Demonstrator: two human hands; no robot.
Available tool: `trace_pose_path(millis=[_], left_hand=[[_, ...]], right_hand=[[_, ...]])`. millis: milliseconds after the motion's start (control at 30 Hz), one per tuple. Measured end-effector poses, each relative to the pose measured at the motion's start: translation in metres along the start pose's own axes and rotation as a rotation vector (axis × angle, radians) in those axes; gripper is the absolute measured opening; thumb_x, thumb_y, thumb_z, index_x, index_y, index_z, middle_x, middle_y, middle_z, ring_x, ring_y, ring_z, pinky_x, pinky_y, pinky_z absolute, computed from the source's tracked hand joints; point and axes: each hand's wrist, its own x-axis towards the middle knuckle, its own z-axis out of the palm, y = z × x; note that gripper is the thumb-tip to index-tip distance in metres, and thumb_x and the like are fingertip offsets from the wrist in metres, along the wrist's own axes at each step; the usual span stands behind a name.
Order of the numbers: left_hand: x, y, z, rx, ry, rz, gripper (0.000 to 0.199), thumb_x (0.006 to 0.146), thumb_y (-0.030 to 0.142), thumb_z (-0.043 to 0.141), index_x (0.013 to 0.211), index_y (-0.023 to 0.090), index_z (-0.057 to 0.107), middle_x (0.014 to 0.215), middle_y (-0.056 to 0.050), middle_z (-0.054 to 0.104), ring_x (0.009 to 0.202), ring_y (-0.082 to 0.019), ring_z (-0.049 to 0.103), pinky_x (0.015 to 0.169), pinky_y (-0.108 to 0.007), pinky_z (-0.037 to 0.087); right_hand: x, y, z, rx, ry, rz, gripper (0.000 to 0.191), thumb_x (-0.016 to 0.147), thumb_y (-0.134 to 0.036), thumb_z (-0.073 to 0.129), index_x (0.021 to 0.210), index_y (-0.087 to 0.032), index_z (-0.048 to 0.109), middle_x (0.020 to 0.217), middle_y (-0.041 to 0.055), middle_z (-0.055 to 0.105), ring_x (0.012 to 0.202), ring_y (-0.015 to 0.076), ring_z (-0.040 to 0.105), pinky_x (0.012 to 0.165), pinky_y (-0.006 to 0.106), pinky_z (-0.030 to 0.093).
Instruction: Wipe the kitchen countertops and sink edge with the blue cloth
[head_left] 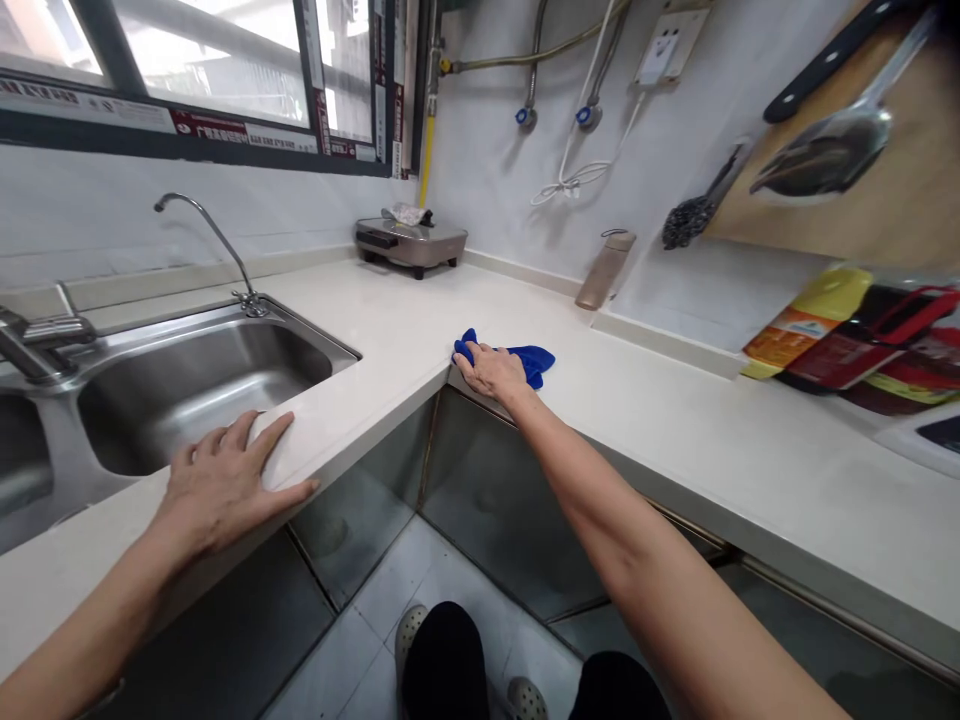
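A blue cloth (pixel 534 362) lies bunched on the white countertop (pixel 390 310) at its inner corner. My right hand (pixel 493 370) presses on the cloth, fingers curled over its left part, while the rest spreads out to the right. On the left, my left hand (pixel 225 480) rests on the counter's front edge beside the sink, fingers spread and holding nothing. The steel sink (pixel 202 385) is just beyond my left hand.
A lidded electric pan (pixel 411 245) stands in the back corner. Against the right wall are a tan bottle (pixel 605 270) and a yellow-orange bottle (pixel 806 322). A faucet (pixel 37 340) and a thin curved tap (pixel 217 240) rise behind the sink.
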Motion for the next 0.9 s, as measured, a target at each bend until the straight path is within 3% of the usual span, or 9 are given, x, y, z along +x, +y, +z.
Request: trace_pose_path(millis=[200, 400, 533, 633, 767, 833, 900], left_hand=[[0.0, -0.004, 0.01, -0.101, 0.085, 0.007, 0.097, 0.07, 0.083, 0.046, 0.152, 0.033, 0.037, 0.157, -0.013, 0.038, 0.133, -0.047, 0.043, 0.104, -0.063, 0.036], [0.001, -0.007, 0.014, -0.117, 0.126, 0.03, 0.096, 0.068, 0.084, 0.05, 0.15, 0.034, 0.041, 0.155, -0.014, 0.042, 0.13, -0.047, 0.046, 0.101, -0.066, 0.039], [0.002, -0.006, 0.011, -0.115, 0.108, 0.025, 0.097, 0.07, 0.085, 0.05, 0.151, 0.033, 0.039, 0.155, -0.015, 0.041, 0.132, -0.047, 0.046, 0.103, -0.067, 0.038], [0.003, -0.01, 0.01, -0.222, 0.129, 0.032, 0.09, 0.08, 0.081, 0.04, 0.154, 0.03, 0.033, 0.158, -0.016, 0.038, 0.142, -0.043, 0.038, 0.109, -0.068, 0.033], [0.005, -0.016, 0.01, -0.519, 0.293, 0.17, 0.083, 0.091, 0.072, 0.029, 0.157, 0.021, 0.025, 0.166, -0.015, 0.02, 0.155, -0.032, 0.011, 0.123, -0.06, 0.018], [0.004, -0.017, 0.008, -0.624, 0.38, 0.243, 0.08, 0.092, 0.07, 0.032, 0.156, 0.022, 0.027, 0.167, -0.012, 0.018, 0.155, -0.03, 0.008, 0.125, -0.057, 0.014], [0.002, -0.017, 0.003, -0.705, 0.385, 0.279, 0.078, 0.093, 0.068, 0.034, 0.155, 0.022, 0.029, 0.166, -0.011, 0.023, 0.154, -0.029, 0.016, 0.126, -0.054, 0.016]], right_hand=[[0.033, -0.055, 0.002, 0.062, -0.008, -0.133, 0.061, 0.101, -0.059, 0.022, 0.146, -0.026, 0.046, 0.147, 0.0107, 0.053, 0.129, 0.0355, 0.048, 0.103, 0.05, 0.038], [0.033, -0.108, 0.003, 0.101, -0.005, -0.355, 0.063, 0.1, -0.06, 0.024, 0.146, -0.025, 0.048, 0.147, 0.0091, 0.053, 0.129, 0.0357, 0.048, 0.103, 0.05, 0.038], [0.012, -0.134, 0.003, 0.134, -0.002, -0.492, 0.063, 0.099, -0.06, 0.027, 0.146, -0.024, 0.049, 0.15, 0.0086, 0.05, 0.13, 0.038, 0.047, 0.103, 0.051, 0.039], [-0.012, -0.157, -0.001, 0.176, -0.02, -0.597, 0.065, 0.099, -0.061, 0.028, 0.148, -0.024, 0.048, 0.152, 0.0083, 0.049, 0.133, 0.0393, 0.045, 0.103, 0.054, 0.04], [-0.052, -0.188, -0.007, 0.237, 0.005, -0.707, 0.063, 0.099, -0.059, 0.029, 0.147, -0.022, 0.048, 0.149, 0.0093, 0.051, 0.133, 0.0375, 0.045, 0.103, 0.055, 0.04], [-0.072, -0.2, -0.009, 0.236, 0.028, -0.789, 0.059, 0.099, -0.057, 0.033, 0.145, -0.022, 0.05, 0.149, 0.0081, 0.051, 0.131, 0.036, 0.047, 0.1, 0.053, 0.043], [-0.087, -0.209, -0.011, 0.223, 0.041, -0.897, 0.051, 0.098, -0.051, 0.042, 0.136, -0.022, 0.058, 0.148, 0.007, 0.053, 0.13, 0.0342, 0.049, 0.098, 0.049, 0.046]])
